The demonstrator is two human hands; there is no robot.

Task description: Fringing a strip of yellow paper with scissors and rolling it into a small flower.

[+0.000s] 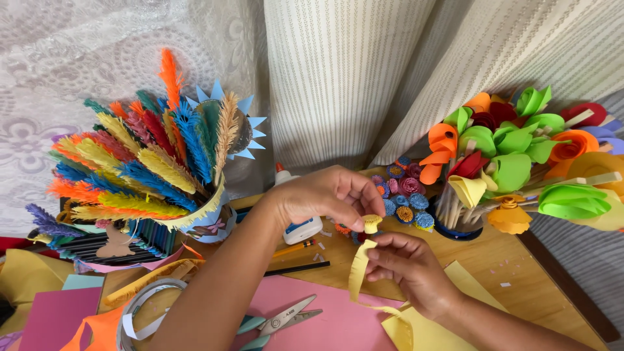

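Head view: left hand (pixel 328 195) pinched a small yellow coil (pixel 372 223) at its fingertips, frame centre. Right hand (pixel 406 266), at 5 o'clock from the coil, gripped the yellow strip (pixel 359 273) feeding into it; the tail ran down toward 6 o'clock. Judgement: good rolling needed the strip taut and edges level. Glue bottle (pixel 300 227) stood at 9 o'clock of the coil, scissors (pixel 286 318) at 7.
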